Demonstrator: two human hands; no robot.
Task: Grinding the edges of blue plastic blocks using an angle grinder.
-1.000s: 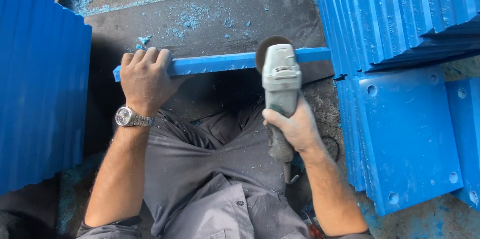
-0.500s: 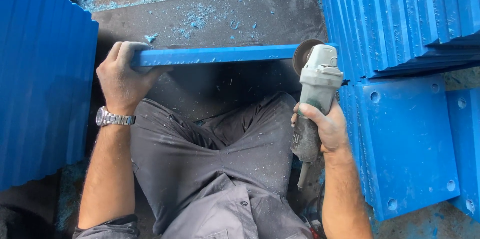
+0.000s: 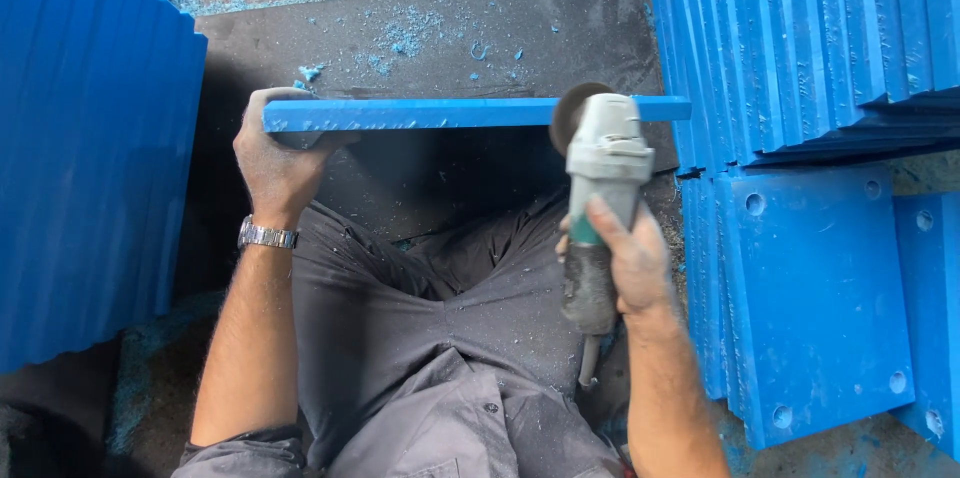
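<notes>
Head view: blue plastic panel stands on edge across my knees, long thin edge up, dusty with shavings. My left hand, grip closed round panel's left end. My right hand, grip wrapped tight on angle grinder body; disc touching panel edge near right end. Stacks of blue panels right, more left. Half second back, grinder sat past panel's right tip; now disc further left along edge.
</notes>
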